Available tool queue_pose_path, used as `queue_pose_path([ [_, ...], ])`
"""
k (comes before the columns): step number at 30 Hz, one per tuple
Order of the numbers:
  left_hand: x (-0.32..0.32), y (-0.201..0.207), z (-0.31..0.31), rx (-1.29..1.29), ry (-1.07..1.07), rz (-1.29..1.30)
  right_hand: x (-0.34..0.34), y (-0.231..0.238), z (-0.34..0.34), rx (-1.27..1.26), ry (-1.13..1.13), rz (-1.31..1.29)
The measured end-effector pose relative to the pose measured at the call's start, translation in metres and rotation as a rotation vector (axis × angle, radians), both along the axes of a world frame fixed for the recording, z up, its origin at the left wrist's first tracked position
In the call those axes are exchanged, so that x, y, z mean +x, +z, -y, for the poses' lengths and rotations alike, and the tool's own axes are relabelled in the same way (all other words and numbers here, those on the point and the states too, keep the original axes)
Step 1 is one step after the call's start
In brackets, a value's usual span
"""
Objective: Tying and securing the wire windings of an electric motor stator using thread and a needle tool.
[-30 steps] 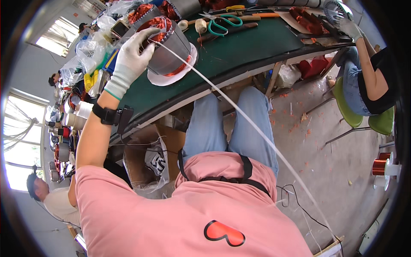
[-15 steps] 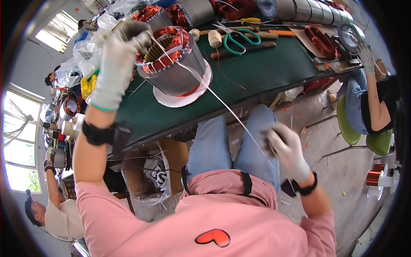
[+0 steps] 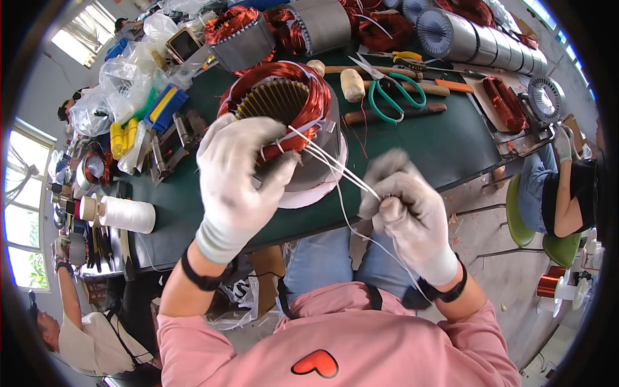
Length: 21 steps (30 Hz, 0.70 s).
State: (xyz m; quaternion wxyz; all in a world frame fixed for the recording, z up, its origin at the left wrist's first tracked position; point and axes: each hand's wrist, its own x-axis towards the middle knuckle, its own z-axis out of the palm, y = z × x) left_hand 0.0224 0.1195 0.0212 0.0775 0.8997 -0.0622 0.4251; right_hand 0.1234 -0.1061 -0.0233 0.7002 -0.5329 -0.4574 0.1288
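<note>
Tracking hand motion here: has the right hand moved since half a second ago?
Yes: the right hand moved forward, from short of the bench to overlapping it in view.

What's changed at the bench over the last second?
The right hand, out of view at first, has come up near the copper coil and now pinches white string. The left hand has shifted toward the coil's near side. The scissors and mallet lie as before.

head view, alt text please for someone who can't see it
A person's gloved right hand grips white cord running from a copper-wound metal cylinder, while the gloved left hand is at the near side of its windings. Green-handled scissors lie to the right on the green bench.
</note>
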Motion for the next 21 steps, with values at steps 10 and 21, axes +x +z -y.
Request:
queue_pose_path([
  [10, 0.014, -0.017, -0.029, 0.119, -0.162, 0.113, -0.031, 0.014, -0.038, 0.162, 0.481, -0.963],
  [21, 0.009, 0.017, 0.005, -0.323, 0.028, -0.183, -0.027, -0.04, -0.06, 0.085, 0.162, -0.013],
])
